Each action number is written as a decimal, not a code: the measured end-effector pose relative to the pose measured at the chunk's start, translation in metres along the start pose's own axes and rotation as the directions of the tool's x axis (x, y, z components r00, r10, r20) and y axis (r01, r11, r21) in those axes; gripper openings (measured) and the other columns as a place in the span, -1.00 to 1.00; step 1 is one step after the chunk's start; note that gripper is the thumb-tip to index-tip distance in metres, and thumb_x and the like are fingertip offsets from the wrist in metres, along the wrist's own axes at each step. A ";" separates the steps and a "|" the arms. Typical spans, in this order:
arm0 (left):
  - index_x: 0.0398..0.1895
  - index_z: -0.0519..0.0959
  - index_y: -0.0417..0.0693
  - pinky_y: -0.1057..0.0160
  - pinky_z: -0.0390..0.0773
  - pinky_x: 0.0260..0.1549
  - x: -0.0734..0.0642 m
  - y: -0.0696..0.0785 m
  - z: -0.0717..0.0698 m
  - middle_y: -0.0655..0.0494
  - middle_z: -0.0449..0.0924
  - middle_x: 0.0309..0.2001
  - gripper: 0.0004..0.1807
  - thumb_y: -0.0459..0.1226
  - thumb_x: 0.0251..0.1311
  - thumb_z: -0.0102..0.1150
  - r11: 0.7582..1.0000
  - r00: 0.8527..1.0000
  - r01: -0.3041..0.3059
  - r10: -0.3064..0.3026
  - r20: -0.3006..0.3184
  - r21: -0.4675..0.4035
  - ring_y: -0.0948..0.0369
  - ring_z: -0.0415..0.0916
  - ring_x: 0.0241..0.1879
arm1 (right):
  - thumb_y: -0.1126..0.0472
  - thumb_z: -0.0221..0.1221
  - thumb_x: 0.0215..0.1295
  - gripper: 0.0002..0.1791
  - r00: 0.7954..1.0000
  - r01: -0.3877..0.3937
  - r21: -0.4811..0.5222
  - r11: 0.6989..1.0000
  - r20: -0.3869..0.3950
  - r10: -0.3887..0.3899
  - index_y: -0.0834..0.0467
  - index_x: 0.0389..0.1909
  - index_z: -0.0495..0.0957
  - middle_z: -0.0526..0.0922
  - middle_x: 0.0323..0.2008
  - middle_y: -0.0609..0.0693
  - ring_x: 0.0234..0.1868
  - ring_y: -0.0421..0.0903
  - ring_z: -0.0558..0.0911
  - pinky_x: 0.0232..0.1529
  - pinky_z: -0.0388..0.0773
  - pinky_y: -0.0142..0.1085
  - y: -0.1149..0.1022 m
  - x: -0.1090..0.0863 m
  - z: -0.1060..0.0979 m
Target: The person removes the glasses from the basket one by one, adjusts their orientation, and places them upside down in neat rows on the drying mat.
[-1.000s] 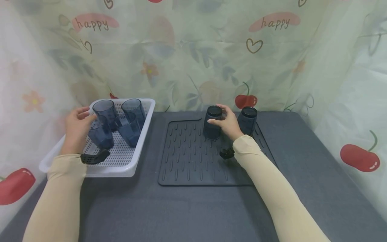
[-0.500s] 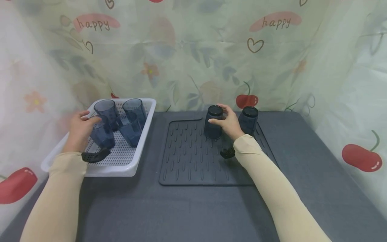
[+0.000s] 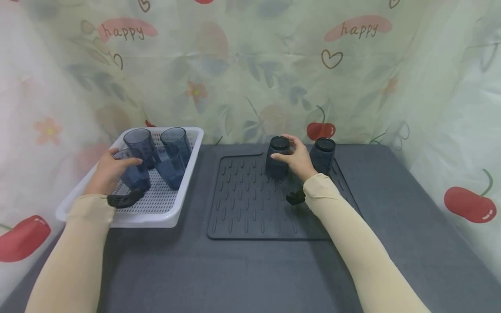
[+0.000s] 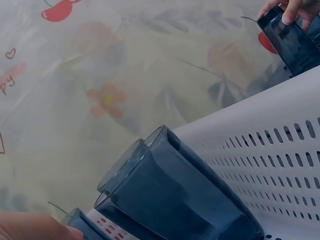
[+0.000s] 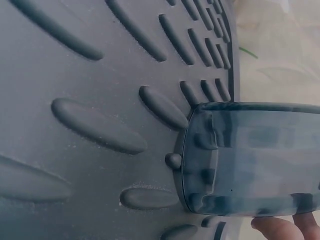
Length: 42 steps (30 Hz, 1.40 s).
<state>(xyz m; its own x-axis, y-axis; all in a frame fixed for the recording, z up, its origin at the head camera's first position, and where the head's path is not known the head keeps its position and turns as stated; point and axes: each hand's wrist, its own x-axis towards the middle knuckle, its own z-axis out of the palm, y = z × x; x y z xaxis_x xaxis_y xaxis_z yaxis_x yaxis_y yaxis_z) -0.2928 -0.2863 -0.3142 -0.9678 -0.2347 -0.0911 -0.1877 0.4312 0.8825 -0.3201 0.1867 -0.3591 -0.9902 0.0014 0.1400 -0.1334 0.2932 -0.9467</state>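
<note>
Low in the white basket (image 3: 169, 217), my left hand (image 3: 105, 174) lies at the front-left glass (image 3: 137, 176), a dark blue-grey tumbler, thumb extended across its near side. Its far fingers are partly hidden; contact is not clear. A thumb (image 4: 37, 227) shows at the lower left of the left wrist view, near several tumblers (image 4: 185, 190). My right hand (image 3: 299, 161) grips an upside-down tumbler (image 3: 275, 165) standing on the black ridged drying mat (image 3: 242, 208). In the right wrist view, that tumbler (image 5: 260, 160) has its rim against the mat, fingertips (image 5: 277, 230) along its side.
Another upside-down tumbler (image 3: 324, 154) stands on the mat right of my right hand. More upright or leaning tumblers (image 3: 176, 141) stand at the basket's back. A dark grey cloth (image 3: 195, 269) covers the table; a patterned curtain (image 3: 235, 87) hangs behind.
My left hand has moved right and inward, its thumb passing over the front-left tumbler. My right hand and the tumbler it grips stay in place.
</note>
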 end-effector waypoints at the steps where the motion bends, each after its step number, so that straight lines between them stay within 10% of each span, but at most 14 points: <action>1: 0.52 -0.35 -0.23 -0.15 -0.15 0.44 0.001 -0.001 0.000 -0.23 -0.40 0.53 0.03 -0.20 0.24 0.16 1.000 1.000 0.000 0.000 0.006 -0.004 -0.16 -0.35 0.50 | 0.20 0.38 0.13 -0.14 1.000 -0.001 -0.001 1.000 -0.001 0.001 0.01 0.43 0.18 0.23 0.41 0.05 0.47 0.04 0.19 0.37 0.28 -0.06 0.000 0.000 0.000; 42: 0.53 -0.34 -0.18 -0.27 0.05 0.35 0.002 -0.003 -0.002 -0.28 -0.40 0.52 0.12 -0.45 0.08 0.24 0.997 0.997 0.080 -0.080 0.015 0.014 -0.24 -0.22 0.48 | 0.24 0.39 0.12 -0.12 1.000 0.007 -0.010 1.000 -0.008 -0.007 0.05 0.43 0.16 0.24 0.40 0.04 0.45 0.01 0.22 0.38 0.26 -0.11 0.004 0.004 0.000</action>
<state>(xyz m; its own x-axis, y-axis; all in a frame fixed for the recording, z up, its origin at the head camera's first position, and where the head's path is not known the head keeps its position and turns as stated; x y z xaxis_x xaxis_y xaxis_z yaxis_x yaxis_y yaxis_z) -0.2940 -0.2902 -0.3157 -0.9522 -0.2548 -0.1684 -0.2664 0.4233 0.8659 -0.3241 0.1879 -0.3625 -0.9888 0.0064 0.1490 -0.1402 0.3023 -0.9429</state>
